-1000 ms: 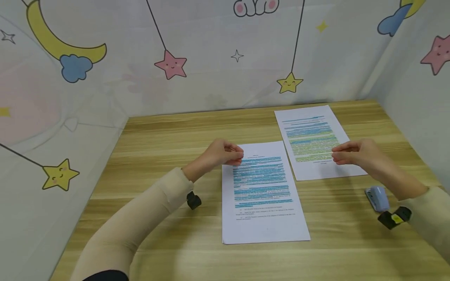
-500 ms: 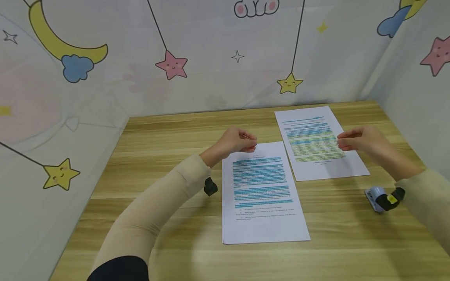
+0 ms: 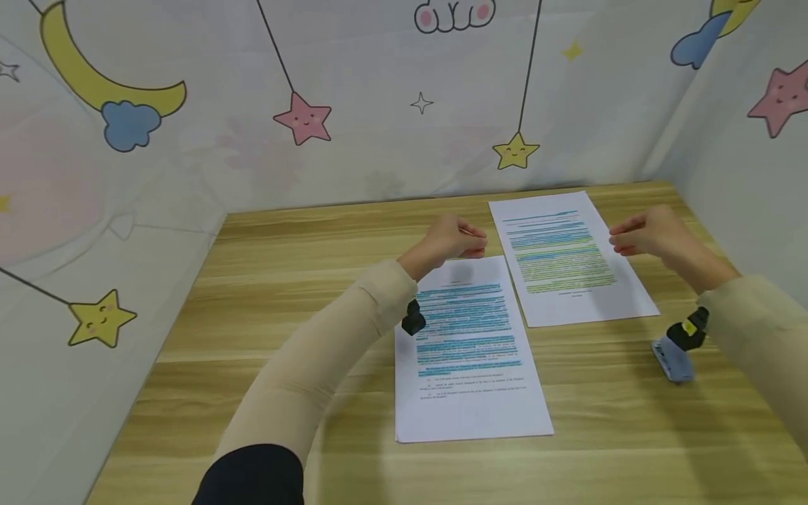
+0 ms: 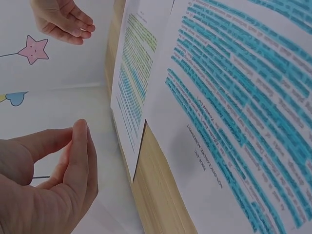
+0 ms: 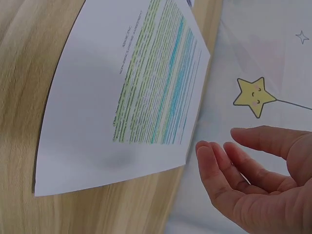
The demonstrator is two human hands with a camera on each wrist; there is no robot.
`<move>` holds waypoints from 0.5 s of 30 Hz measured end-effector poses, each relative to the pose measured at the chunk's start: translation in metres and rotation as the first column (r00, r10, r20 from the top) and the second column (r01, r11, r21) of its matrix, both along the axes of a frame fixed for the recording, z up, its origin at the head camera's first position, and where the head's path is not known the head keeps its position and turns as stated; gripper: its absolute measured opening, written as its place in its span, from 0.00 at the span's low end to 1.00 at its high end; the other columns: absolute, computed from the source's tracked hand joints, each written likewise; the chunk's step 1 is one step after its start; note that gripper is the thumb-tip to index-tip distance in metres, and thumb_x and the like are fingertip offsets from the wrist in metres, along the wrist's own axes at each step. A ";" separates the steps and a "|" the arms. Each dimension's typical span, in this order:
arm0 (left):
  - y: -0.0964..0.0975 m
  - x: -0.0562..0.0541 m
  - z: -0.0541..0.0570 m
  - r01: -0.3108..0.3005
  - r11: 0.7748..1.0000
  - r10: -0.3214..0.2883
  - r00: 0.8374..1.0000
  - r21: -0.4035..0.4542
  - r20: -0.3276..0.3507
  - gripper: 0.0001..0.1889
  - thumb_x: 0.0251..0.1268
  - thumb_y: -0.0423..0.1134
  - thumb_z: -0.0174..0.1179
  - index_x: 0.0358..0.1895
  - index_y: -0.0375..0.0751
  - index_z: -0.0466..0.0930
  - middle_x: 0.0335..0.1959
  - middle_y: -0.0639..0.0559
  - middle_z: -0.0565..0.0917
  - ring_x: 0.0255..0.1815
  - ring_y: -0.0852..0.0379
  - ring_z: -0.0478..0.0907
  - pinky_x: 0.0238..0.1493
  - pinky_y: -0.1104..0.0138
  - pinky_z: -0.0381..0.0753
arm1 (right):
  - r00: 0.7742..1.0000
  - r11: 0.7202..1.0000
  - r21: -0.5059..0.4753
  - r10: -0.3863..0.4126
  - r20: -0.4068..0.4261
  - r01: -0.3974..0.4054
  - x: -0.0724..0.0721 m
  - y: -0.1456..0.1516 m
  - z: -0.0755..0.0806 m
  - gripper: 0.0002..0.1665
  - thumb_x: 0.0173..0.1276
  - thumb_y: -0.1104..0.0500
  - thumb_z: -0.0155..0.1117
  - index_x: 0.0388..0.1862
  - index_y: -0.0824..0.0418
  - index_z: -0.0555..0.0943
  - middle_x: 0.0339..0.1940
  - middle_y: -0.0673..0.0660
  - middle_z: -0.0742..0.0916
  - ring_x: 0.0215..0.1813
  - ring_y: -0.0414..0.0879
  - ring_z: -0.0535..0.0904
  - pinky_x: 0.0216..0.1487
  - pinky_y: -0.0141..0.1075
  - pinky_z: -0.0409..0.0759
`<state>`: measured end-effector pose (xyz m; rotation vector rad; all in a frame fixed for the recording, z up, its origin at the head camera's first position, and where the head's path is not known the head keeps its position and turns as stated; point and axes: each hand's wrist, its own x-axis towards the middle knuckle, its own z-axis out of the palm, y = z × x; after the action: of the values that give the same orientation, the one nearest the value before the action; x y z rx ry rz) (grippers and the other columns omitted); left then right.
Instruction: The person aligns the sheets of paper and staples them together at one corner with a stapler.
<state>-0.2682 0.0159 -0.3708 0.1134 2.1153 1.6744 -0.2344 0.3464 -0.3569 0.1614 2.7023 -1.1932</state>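
A printed document [image 3: 473, 414] with blue highlighting lies on the table; its edge hints at more than one sheet. Farther back to the right is a second printed sheet [image 3: 568, 308], highlighted blue and green. My left hand [image 3: 447, 242] hovers over the top edge of the blue-marked document, holding nothing; in the left wrist view its thumb and forefinger tips meet loosely. Above the right edge of the second sheet hovers my right hand [image 3: 663, 238], also holding nothing. Its fingers curve softly, with thumb and fingers apart in the right wrist view.
A small pale-blue stapler [image 3: 672, 361] lies below the second sheet, partly covered in the head view by the black right wrist camera [image 3: 688, 331]. The wooden table [image 3: 284, 280] meets a patterned curtain [image 3: 379, 161] at the back and sides.
My left hand has moved right and farther back over the blue-marked document. My right hand has risen farther back along the second sheet. Papers and stapler stay put.
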 end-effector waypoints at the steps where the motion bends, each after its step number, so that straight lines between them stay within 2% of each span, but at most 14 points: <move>1: 0.003 -0.002 -0.001 -0.004 1.000 0.004 1.000 0.008 0.002 0.08 0.65 0.26 0.65 0.44 0.24 0.82 0.33 0.41 0.83 0.29 0.54 0.84 0.49 0.58 0.85 | 1.000 1.000 0.008 0.000 0.001 0.000 -0.001 0.001 0.000 0.21 0.70 0.67 0.63 0.54 0.83 0.74 0.40 0.69 0.85 0.31 0.43 0.84 0.33 0.33 0.87; 6: 0.017 -0.008 -0.006 -0.021 1.000 0.021 1.000 0.016 -0.014 0.07 0.63 0.24 0.65 0.43 0.23 0.83 0.30 0.43 0.82 0.25 0.57 0.82 0.40 0.65 0.88 | 0.999 0.999 0.039 0.022 0.023 -0.023 -0.009 0.010 -0.003 0.22 0.70 0.66 0.62 0.54 0.84 0.73 0.42 0.72 0.83 0.34 0.48 0.83 0.39 0.41 0.88; 8: 0.021 -0.010 -0.008 -0.029 0.999 0.029 0.999 0.020 -0.013 0.07 0.63 0.23 0.65 0.42 0.22 0.83 0.30 0.44 0.82 0.27 0.55 0.83 0.41 0.64 0.88 | 0.999 0.998 0.042 0.038 0.036 -0.040 -0.012 0.014 -0.003 0.23 0.70 0.67 0.61 0.55 0.86 0.72 0.42 0.73 0.83 0.34 0.49 0.84 0.41 0.44 0.88; 12: 0.030 -0.013 -0.011 -0.070 0.997 0.070 0.997 0.016 -0.014 0.05 0.63 0.22 0.65 0.41 0.23 0.83 0.30 0.43 0.82 0.33 0.48 0.86 0.46 0.60 0.87 | 0.997 0.998 0.043 0.053 0.057 -0.056 -0.017 0.020 -0.005 0.24 0.70 0.69 0.60 0.56 0.88 0.70 0.40 0.73 0.83 0.33 0.48 0.84 0.39 0.44 0.88; 15: 0.038 -0.015 -0.016 -0.112 0.994 0.112 0.993 -0.002 -0.039 0.04 0.63 0.22 0.65 0.38 0.23 0.84 0.32 0.41 0.83 0.38 0.42 0.86 0.47 0.57 0.87 | 0.997 0.998 0.052 0.041 0.060 -0.044 -0.021 0.022 -0.009 0.23 0.69 0.70 0.61 0.54 0.89 0.70 0.37 0.72 0.84 0.32 0.49 0.83 0.37 0.42 0.88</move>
<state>-0.2832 0.0540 -0.3872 0.0263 2.1908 1.7445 -0.2551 0.3688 -0.3656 0.1427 2.6740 -1.0885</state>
